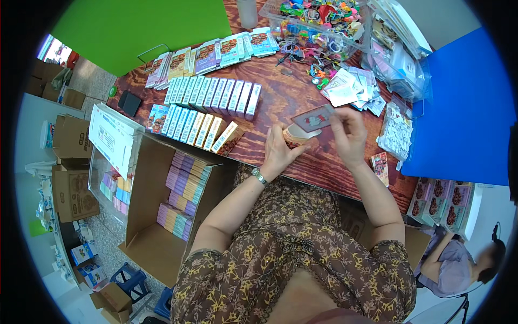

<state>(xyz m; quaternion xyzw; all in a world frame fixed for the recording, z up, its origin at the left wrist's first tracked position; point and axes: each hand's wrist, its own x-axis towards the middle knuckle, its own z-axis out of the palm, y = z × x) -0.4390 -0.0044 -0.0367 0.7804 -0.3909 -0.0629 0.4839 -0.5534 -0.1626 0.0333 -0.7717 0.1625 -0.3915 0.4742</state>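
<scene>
My left hand [277, 151] is closed around a small orange-brown cardboard box [300, 141], with a pale opening or flap showing at its top. Between the fingers of my right hand [349, 136] is a flat card [313, 118] with a dark border and a small picture. The card is over the box's upper end; whether they touch I cannot tell. Left of my hands, small boxes stand in two rows, an upper row [216, 96] and a lower row [189, 127]. Another small box [380, 168] lies on the table by my right forearm.
Flattened cartons [208, 55] line the table's back. A clear bin of colourful trinkets [318, 29] stands behind loose cards [353, 89]. At the right are a tray of white packets [395, 131] and a blue panel [464, 108]. A cardboard box [154, 237] holds stacked cartons below the table.
</scene>
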